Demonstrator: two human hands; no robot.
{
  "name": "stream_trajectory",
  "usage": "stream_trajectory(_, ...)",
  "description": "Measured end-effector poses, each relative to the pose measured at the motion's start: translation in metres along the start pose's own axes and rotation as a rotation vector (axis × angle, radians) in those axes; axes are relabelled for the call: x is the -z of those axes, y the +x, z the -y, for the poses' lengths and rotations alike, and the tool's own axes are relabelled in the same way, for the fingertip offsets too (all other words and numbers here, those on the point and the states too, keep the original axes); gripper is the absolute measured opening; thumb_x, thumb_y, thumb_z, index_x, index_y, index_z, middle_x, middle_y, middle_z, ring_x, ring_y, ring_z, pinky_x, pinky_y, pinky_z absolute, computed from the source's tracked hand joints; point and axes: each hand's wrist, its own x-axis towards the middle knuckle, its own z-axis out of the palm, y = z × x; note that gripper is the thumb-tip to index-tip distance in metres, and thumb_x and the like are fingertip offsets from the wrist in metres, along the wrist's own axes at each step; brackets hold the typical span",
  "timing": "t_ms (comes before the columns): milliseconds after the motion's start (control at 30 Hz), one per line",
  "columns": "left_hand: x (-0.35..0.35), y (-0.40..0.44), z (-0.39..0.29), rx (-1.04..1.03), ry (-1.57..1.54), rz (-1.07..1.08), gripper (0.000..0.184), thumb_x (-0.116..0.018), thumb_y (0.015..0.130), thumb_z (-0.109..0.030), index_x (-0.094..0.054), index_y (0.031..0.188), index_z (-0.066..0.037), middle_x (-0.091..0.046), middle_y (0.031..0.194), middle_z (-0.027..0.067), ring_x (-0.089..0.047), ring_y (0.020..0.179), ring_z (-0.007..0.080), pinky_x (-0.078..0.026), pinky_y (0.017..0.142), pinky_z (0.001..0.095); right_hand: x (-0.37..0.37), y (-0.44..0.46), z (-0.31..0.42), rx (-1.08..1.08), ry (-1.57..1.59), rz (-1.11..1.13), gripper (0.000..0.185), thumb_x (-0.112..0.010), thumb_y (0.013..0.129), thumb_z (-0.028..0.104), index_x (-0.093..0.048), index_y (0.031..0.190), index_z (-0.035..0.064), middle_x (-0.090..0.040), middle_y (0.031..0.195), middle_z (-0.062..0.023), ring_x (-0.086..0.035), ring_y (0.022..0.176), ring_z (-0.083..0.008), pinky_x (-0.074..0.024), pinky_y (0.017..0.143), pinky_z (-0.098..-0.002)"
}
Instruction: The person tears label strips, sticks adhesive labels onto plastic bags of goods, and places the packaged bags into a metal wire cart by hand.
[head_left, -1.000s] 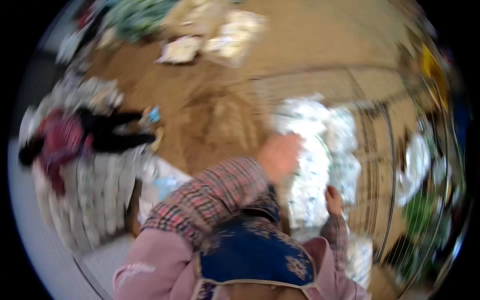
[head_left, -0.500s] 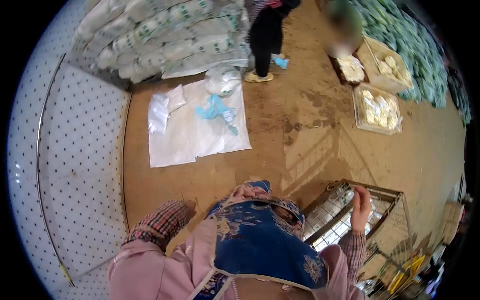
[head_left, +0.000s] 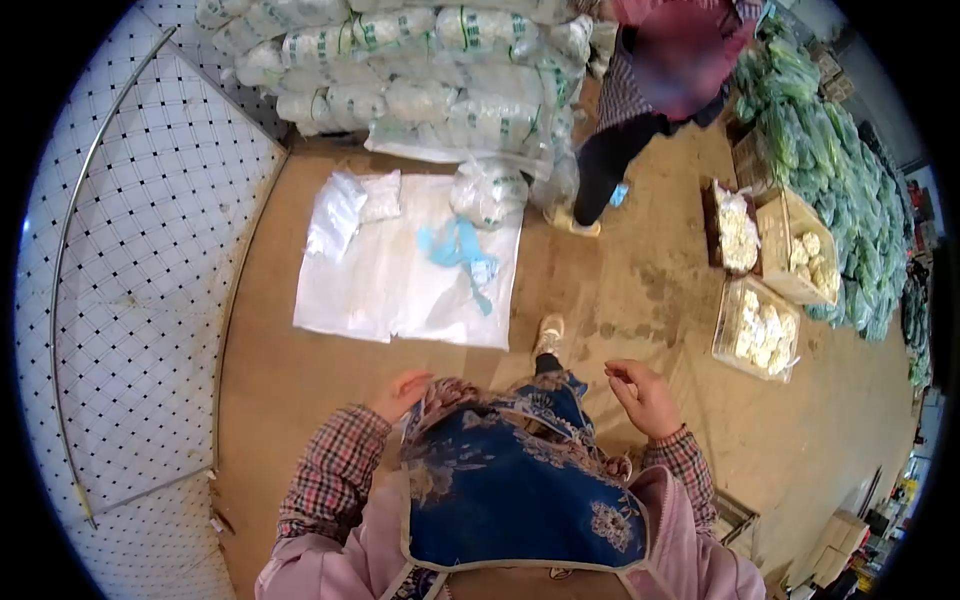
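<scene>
My left hand (head_left: pixel 402 393) hangs low in front of me, beside the blue flowered apron (head_left: pixel 500 490). Its fingers point forward, loosely apart, and nothing shows in them. On the other side of the apron, my right hand (head_left: pixel 645 400) is held out with bent fingers and a gap to the thumb; it holds nothing. Neither hand touches any goods. Ahead on the floor lies a white sheet (head_left: pixel 400 290). On it are white plastic packs (head_left: pixel 337 215), a light blue strip (head_left: pixel 455 245) and a clear filled bag (head_left: pixel 488 192).
Stacked clear bags (head_left: pixel 450 110) line the back. Another person (head_left: pixel 610 150) stands beside them. To the right are a tub (head_left: pixel 757 330) and a crate (head_left: pixel 800 245) of pale produce, beside heaped green vegetables (head_left: pixel 840 190). A metal frame (head_left: pixel 735 520) is partly hidden by my right arm.
My view has moved forward, away from the metal frame. My right hand has left the frame's area and come inward. The other person now leans into view near the stacked bags.
</scene>
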Motion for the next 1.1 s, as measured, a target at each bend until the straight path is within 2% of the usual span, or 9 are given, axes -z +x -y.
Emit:
stream_trajectory(33, 0.007, -0.006, -0.12, 0.029, -0.226, 0.028, 0.029, -0.046, 0.086, -0.011, -0.047, 0.113, -0.001, -0.054, 0.106, 0.0097, -0.052, 0.093, 0.0167, -0.041, 0.083, 0.0298, 0.01, 0.003, -0.004, 0.017, -0.01, -0.005, 0.022, -0.053, 0.08, 0.014, -0.054, 0.098, 0.0006, -0.058, 0.087, -0.0149, -0.057, 0.078, -0.0262, -0.046, 0.067, -0.0311)
stream_trajectory(100, 0.046, 0.007, -0.29, -0.763, -0.179, 0.126, 0.027, -0.046, 0.083, -0.007, -0.05, 0.107, 0.003, -0.052, 0.107, 0.0147, -0.049, 0.099, 0.0217, -0.039, 0.084, 0.0314, 0.037, 0.056, -0.018, 0.131, -0.169, 0.012, 0.023, -0.052, 0.081, 0.016, -0.055, 0.098, 0.0008, -0.058, 0.087, -0.0156, -0.057, 0.078, -0.0259, -0.0465, 0.066, -0.0313)
stream_trajectory(167, 0.042, 0.003, -0.33, -1.007, -0.316, 0.226, 0.032, -0.044, 0.084, -0.015, -0.049, 0.108, 0.006, -0.051, 0.104, 0.0231, -0.052, 0.094, 0.0336, -0.042, 0.081, 0.0417, 0.05, 0.065, -0.014, 0.117, -0.154, 0.028, 0.023, -0.052, 0.081, 0.017, -0.055, 0.098, 0.0011, -0.059, 0.087, -0.0156, -0.057, 0.077, -0.0262, -0.0469, 0.065, -0.0327)
stream_trajectory(200, 0.047, 0.023, -0.409, -1.365, -0.483, 0.726, 0.033, -0.048, 0.083, -0.018, -0.05, 0.106, 0.005, -0.051, 0.103, 0.0238, -0.052, 0.093, 0.036, -0.044, 0.078, 0.0409, 0.068, 0.11, -0.025, 0.201, -0.188, -0.002, 0.023, -0.052, 0.081, 0.017, -0.055, 0.098, 0.0011, -0.059, 0.087, -0.0156, -0.057, 0.077, -0.0262, -0.0469, 0.065, -0.0327)
stream_trajectory(233, 0.044, 0.026, -0.456, -1.53, -0.555, 0.863, 0.045, -0.043, 0.082, -0.026, -0.047, 0.108, 0.01, -0.048, 0.108, 0.0218, -0.046, 0.101, 0.0312, -0.033, 0.089, 0.0385, 0.082, 0.128, -0.03, 0.231, -0.203, 0.046, 0.023, -0.052, 0.081, 0.017, -0.055, 0.097, 0.0009, -0.059, 0.087, -0.0155, -0.057, 0.077, -0.0267, -0.047, 0.065, -0.0331)
stream_trajectory(300, 0.032, 0.025, -0.509, -1.751, -0.712, 0.833, 0.044, -0.042, 0.083, -0.028, -0.047, 0.109, 0.008, -0.049, 0.104, 0.0219, -0.048, 0.097, 0.0299, -0.035, 0.087, 0.0398, 0.101, 0.153, -0.035, 0.277, -0.225, 0.099, 0.023, -0.052, 0.081, 0.017, -0.055, 0.097, 0.0008, -0.059, 0.086, -0.0155, -0.057, 0.077, -0.0272, -0.0471, 0.064, -0.0336)
stream_trajectory(367, 0.035, 0.006, -0.536, -1.526, -0.843, 1.153, 0.036, -0.044, 0.083, -0.019, -0.047, 0.112, 0.0, -0.046, 0.112, 0.0234, -0.04, 0.108, 0.0392, -0.043, 0.077, 0.0459, 0.119, 0.169, -0.038, 0.228, -0.182, 0.095, 0.024, -0.051, 0.081, 0.018, -0.054, 0.098, 0.0008, -0.059, 0.085, -0.0149, -0.057, 0.077, -0.028, -0.047, 0.065, -0.0345)
stream_trajectory(467, 0.037, 0.007, -0.56, -1.509, -0.851, 1.15, 0.036, -0.044, 0.083, -0.02, -0.047, 0.112, 0.001, -0.046, 0.111, 0.0226, -0.041, 0.107, 0.0377, -0.042, 0.078, 0.0453, 0.146, 0.203, -0.026, 0.265, -0.245, 0.093, 0.025, -0.051, 0.081, 0.018, -0.052, 0.099, 0.0007, -0.059, 0.084, -0.0146, -0.057, 0.077, -0.0278, -0.0467, 0.065, -0.0356)
stream_trajectory(1100, 0.213, -0.095, -0.366, -1.613, -0.713, 0.443, 0.04, -0.042, 0.084, -0.027, -0.046, 0.112, 0.002, -0.049, 0.107, 0.0171, -0.048, 0.096, 0.028, -0.038, 0.083, 0.0414, -0.025, 0.246, 0.019, 0.195, -0.275, 0.504, 0.021, -0.053, 0.079, 0.018, -0.054, 0.094, 0.0032, -0.059, 0.08, -0.0137, -0.059, 0.072, -0.0255, -0.0461, 0.063, -0.0319)
